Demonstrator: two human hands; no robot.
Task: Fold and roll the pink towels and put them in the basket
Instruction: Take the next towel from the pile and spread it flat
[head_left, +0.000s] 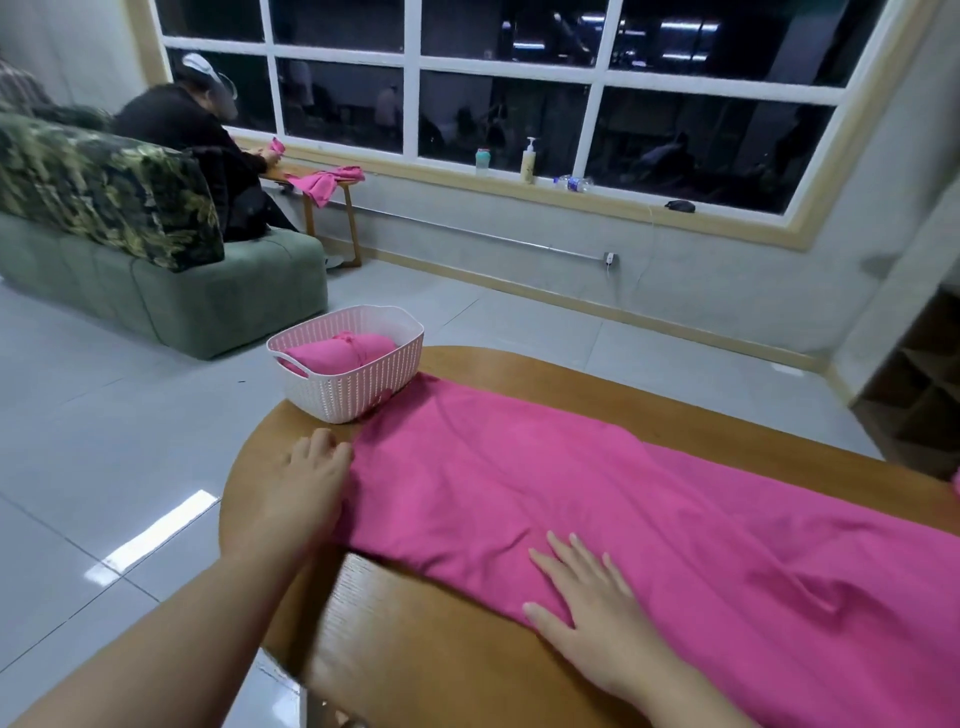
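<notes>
From the head camera, a long bright-pink cloth towel (597, 509) lies spread flat along a rounded brown wooden table (415, 649), running from the far left end toward the right edge of the view. The left hand (311, 483) rests at the towel's left end near the table's rounded edge, fingers straight and close together, touching the cloth's border. The right hand (587, 597) lies palm down on the towel's near edge, fingers straight and slightly spread, pressing the fabric flat. A white slatted plastic basket (358, 384) stands on the table's far left corner, just beside the towel's end, and holds rolled pink towels (337, 353). Beyond, a second person (208, 156) sits on a green sofa (182, 306) handling pink cloth (327, 184) on a small wooden side table (332, 223).
</notes>
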